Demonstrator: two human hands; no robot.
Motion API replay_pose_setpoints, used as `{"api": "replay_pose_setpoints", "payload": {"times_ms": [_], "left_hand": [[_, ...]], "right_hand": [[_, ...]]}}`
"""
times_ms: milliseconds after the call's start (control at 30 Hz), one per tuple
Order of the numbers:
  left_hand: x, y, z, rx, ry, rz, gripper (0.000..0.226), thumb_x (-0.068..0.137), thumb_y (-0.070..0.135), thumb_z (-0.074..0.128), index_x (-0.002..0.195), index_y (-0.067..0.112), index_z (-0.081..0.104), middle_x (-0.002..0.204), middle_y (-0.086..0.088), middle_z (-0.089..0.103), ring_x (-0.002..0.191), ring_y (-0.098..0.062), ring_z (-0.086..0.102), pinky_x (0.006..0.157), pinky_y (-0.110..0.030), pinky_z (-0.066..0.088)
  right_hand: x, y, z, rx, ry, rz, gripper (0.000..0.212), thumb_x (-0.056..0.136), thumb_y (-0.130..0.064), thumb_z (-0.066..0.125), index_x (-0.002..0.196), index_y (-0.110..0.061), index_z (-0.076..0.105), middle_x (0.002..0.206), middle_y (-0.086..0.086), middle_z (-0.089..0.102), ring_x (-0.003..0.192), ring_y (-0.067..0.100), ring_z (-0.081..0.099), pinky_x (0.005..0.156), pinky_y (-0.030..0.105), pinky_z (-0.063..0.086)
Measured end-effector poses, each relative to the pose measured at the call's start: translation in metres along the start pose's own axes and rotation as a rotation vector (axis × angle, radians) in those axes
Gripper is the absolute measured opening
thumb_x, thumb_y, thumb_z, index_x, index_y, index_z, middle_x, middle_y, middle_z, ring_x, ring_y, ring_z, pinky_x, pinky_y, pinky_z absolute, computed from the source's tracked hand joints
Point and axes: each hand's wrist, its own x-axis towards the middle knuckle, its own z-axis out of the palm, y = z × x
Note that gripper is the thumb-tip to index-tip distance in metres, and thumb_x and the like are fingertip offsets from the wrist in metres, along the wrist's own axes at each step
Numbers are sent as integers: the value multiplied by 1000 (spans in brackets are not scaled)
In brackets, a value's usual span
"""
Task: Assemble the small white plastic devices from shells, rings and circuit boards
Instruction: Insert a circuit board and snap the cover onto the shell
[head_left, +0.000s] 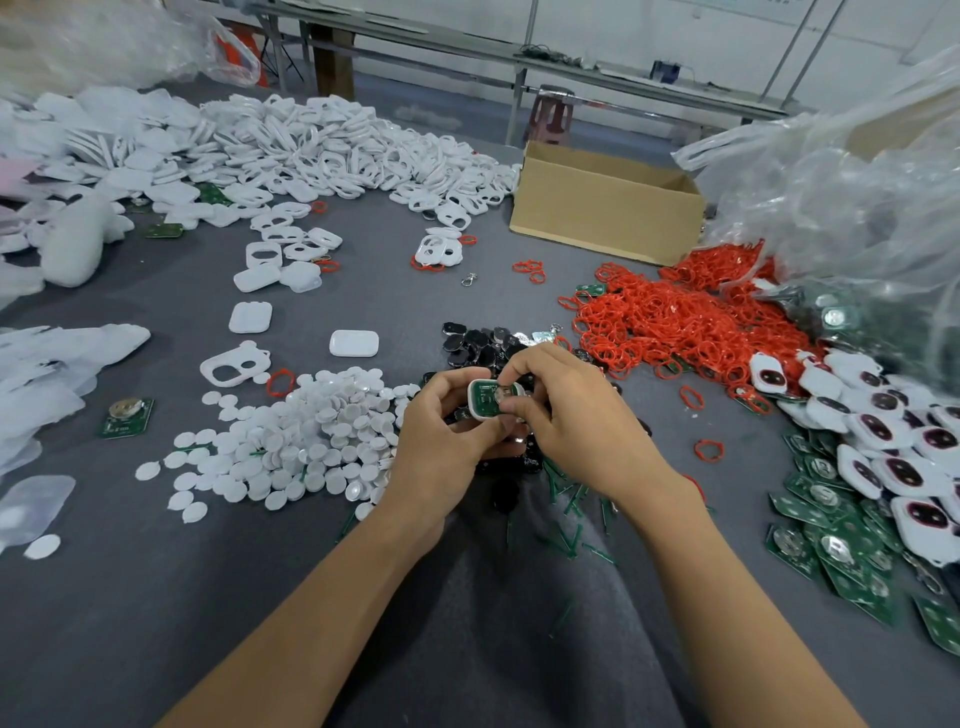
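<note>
Both hands meet over the middle of the grey table. My left hand (449, 434) grips a small white shell (485, 401) that has a green circuit board lying in it. My right hand (563, 415) pinches the same shell from the right, fingertips on the board's metal disc. Under the hands lies a heap of black parts (475, 345). A pile of white round caps (311, 436) sits to the left, red rings (660, 317) to the right, green circuit boards (841, 551) at the far right, and white shells (332, 150) at the back.
An open cardboard box (605, 208) stands at the back right. Clear plastic bags (852, 192) bulge on the right. Assembled white devices (893, 441) are heaped at the right edge. A lone circuit board (126, 417) and loose shells (353, 343) lie on the left.
</note>
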Motion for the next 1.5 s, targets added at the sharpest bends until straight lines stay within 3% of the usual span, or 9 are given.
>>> {"api": "replay_pose_setpoints", "payload": {"times_ms": [467,700,833,933,1067,1167,1267,1367,1500], "left_hand": [[-1,1,1,-21,15,-5,41,79,-8,72,115,7,58,112,-18,65,79,-26,73,66,-30,60],[1,2,6,-78,39,-42,20,93,5,61,113,4,56,102,-19,68,69,-25,71,63,-31,60],[0,5,7,-73,-2,-27,18,100,15,53,112,2,56,90,-14,69,67,-20,70,63,-32,60],[-2,7,3,20,-10,-11,20,101,10,44,114,0,57,99,-16,67,74,-16,70,66,-29,58],[-10,10,-1,116,-51,93,22,94,-1,42,79,12,52,72,0,52,65,-8,49,58,-19,44],[-11,12,-2,77,-22,108,28,87,-5,46,65,13,44,64,-3,40,64,-15,36,57,-24,33],[-10,11,-2,50,-14,107,11,84,-7,44,73,-5,42,67,-11,40,67,-21,33,58,-27,32],[-6,9,-2,44,-19,32,10,91,-6,41,89,-2,50,68,-2,57,58,-10,53,55,-17,46],[-1,7,1,-73,-15,-89,21,100,13,52,118,4,56,104,-21,69,77,-22,72,68,-32,60]], "right_hand": [[0,-1,-8,84,-15,19,14,89,-23,64,102,-18,60,93,-13,49,70,5,46,74,35,44],[21,-21,-18,86,148,10,8,87,-14,65,94,-18,66,93,-8,60,73,11,52,73,31,43],[72,-47,1,6,-34,31,9,87,-17,65,91,-22,71,83,-6,61,78,12,51,75,30,46],[110,-65,32,32,-277,53,21,88,-15,64,107,-17,72,101,5,69,94,20,60,83,27,47],[138,-76,73,-111,-506,52,41,91,-16,57,131,-18,56,130,13,52,113,30,54,87,32,46],[147,-78,85,-230,-449,6,31,90,-16,58,121,-10,58,120,18,52,107,38,54,78,34,43],[150,-81,82,-305,-345,-30,23,92,-15,53,113,-8,61,112,19,53,100,40,56,72,34,39],[147,-76,73,-119,-282,-21,25,88,-10,57,112,-12,64,105,17,60,99,36,56,78,34,43],[129,-73,44,233,-154,-28,20,84,-4,66,101,-14,72,83,2,67,78,10,62,76,26,48]]}}
